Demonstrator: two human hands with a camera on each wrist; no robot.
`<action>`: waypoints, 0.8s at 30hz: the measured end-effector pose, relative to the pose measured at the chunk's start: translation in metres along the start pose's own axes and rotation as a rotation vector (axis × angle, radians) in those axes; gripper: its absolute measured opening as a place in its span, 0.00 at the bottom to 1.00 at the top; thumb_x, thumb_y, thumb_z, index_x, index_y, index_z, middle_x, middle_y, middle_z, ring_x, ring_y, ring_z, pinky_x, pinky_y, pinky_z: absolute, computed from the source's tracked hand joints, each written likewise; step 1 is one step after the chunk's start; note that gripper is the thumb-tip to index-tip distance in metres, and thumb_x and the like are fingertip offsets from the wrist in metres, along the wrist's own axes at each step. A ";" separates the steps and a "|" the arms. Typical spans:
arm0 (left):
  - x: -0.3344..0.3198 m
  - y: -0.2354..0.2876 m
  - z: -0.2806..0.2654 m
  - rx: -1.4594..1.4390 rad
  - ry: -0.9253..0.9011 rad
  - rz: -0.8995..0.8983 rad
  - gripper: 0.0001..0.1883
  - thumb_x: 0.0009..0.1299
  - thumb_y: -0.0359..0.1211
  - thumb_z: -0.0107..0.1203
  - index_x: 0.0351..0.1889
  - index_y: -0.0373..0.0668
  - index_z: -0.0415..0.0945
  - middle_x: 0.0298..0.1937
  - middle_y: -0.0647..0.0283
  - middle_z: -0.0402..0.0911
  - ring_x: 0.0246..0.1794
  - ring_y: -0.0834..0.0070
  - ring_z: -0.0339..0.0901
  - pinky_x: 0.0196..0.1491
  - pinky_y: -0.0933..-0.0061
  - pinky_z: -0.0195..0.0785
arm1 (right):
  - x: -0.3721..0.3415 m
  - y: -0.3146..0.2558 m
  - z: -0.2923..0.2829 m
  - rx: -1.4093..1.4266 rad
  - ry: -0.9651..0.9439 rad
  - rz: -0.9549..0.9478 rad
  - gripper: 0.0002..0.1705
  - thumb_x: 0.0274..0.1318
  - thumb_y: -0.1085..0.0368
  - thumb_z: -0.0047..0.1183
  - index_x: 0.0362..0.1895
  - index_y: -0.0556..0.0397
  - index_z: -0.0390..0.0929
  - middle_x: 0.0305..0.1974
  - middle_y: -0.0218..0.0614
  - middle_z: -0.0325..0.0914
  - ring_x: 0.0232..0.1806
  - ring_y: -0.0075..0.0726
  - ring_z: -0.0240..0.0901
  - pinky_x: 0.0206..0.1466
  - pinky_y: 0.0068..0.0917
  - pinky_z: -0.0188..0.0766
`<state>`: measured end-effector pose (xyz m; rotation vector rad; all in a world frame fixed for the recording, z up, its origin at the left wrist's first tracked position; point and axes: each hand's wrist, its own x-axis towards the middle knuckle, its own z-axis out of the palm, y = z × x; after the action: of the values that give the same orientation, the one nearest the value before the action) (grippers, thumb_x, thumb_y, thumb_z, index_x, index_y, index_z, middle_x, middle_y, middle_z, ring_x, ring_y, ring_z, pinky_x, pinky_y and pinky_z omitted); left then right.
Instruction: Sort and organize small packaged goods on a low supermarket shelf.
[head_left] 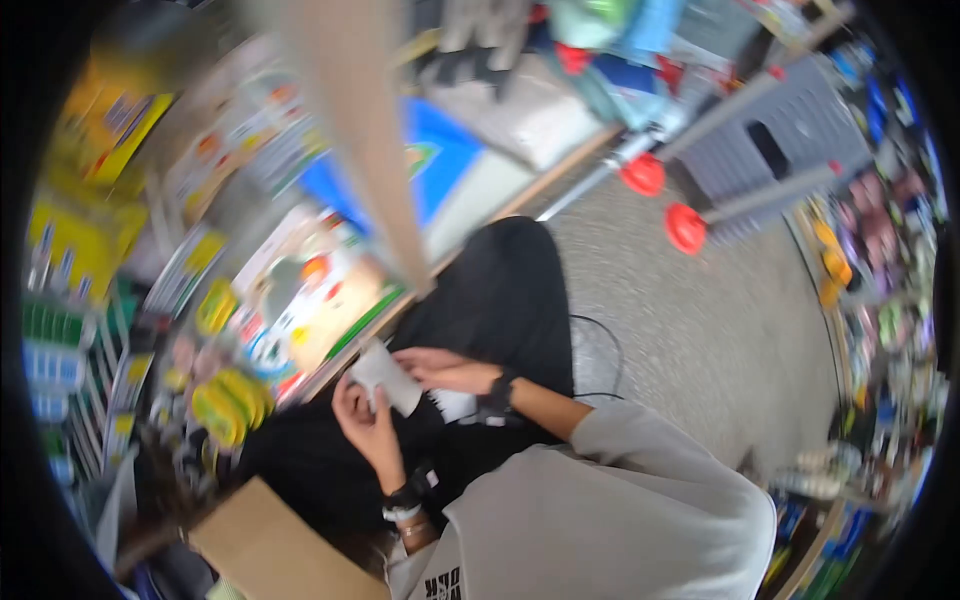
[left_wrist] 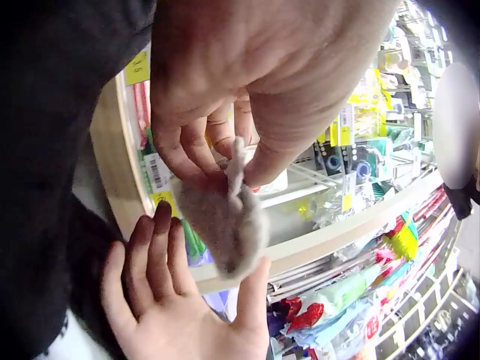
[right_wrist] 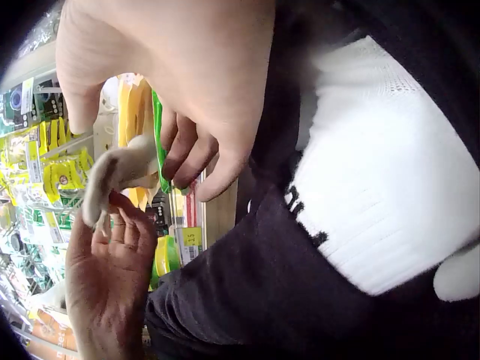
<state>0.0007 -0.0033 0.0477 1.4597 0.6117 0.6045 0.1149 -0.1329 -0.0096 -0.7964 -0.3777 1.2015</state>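
Observation:
My left hand pinches a small, soft, light grey piece of fabric in front of my lap. In the left wrist view the fabric looks fuzzy and folded, its upper edge caught between thumb and fingers of the left hand. Close beside it is my right hand; its fingers are spread and loosely bent beside the fabric in the left wrist view. In the right wrist view the right hand arches over the fabric, thumb apart from the fingers.
A wooden-edged shelf with packaged goods lies directly ahead. White knit fabric with black marks shows by my dark trousers. A cardboard box stands at lower left, and a grey folding stool at upper right.

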 end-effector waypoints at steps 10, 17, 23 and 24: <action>0.003 -0.027 -0.001 -0.283 -0.276 -0.338 0.22 0.70 0.20 0.51 0.62 0.35 0.62 0.60 0.55 0.70 0.60 0.71 0.69 0.61 0.72 0.62 | 0.010 0.011 -0.011 0.033 0.060 0.053 0.29 0.65 0.60 0.52 0.65 0.58 0.60 0.53 0.31 0.72 0.54 0.20 0.68 0.55 0.21 0.66; 0.010 -0.050 -0.005 -0.430 -0.218 -0.365 0.17 0.78 0.32 0.43 0.62 0.36 0.63 0.61 0.56 0.68 0.61 0.69 0.67 0.64 0.68 0.59 | 0.016 0.022 -0.015 -0.022 0.119 0.076 0.25 0.64 0.65 0.53 0.62 0.57 0.64 0.52 0.31 0.73 0.55 0.22 0.68 0.56 0.22 0.67; 0.021 -0.056 0.011 -0.376 -0.096 -0.361 0.17 0.77 0.36 0.44 0.60 0.39 0.69 0.57 0.61 0.72 0.58 0.74 0.69 0.60 0.74 0.60 | 0.007 0.011 -0.011 -0.012 0.276 0.252 0.21 0.63 0.66 0.55 0.58 0.54 0.68 0.51 0.31 0.74 0.51 0.24 0.72 0.54 0.25 0.70; 0.023 -0.069 0.013 -0.370 -0.047 -0.373 0.16 0.77 0.33 0.43 0.60 0.40 0.69 0.56 0.61 0.73 0.57 0.74 0.69 0.61 0.74 0.60 | 0.009 0.004 0.000 0.109 0.253 0.151 0.19 0.62 0.66 0.55 0.56 0.54 0.68 0.50 0.30 0.75 0.49 0.23 0.72 0.52 0.24 0.70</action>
<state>0.0265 0.0016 -0.0211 0.9790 0.6744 0.3634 0.1151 -0.1242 -0.0143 -0.8816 -0.0449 1.2322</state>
